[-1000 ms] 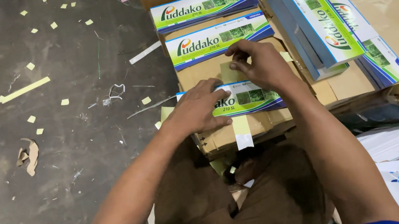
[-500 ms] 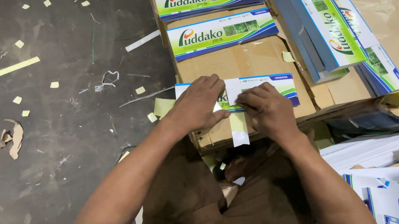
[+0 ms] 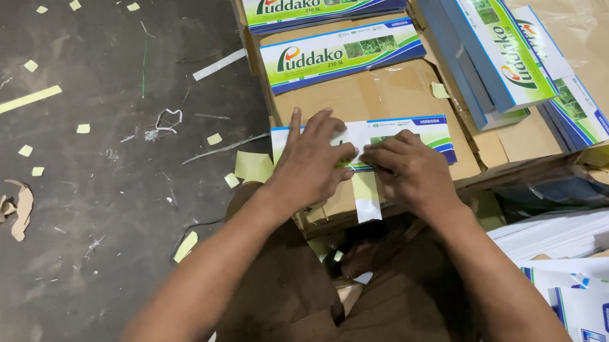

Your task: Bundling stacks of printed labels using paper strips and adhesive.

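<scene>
A stack of long green, white and blue printed labels (image 3: 425,131) lies on a brown cardboard sheet (image 3: 381,98) in front of me. My left hand (image 3: 311,164) presses flat on the stack's left part. My right hand (image 3: 408,173) rests on its lower middle, fingers bent over a white paper strip (image 3: 366,196) that wraps the stack and hangs over the cardboard's near edge. Two more banded label stacks (image 3: 340,52) (image 3: 321,0) lie farther back on the same cardboard.
Upright bundles of the same labels (image 3: 495,44) lean at the right on brown paper (image 3: 590,16). White sheets and printed cards (image 3: 591,266) pile at the lower right. Yellow paper scraps (image 3: 17,101) litter the dark concrete floor at the left.
My right hand has come down from the stack's top edge to its lower middle over the white strip. My left hand has stayed pressed on the stack.
</scene>
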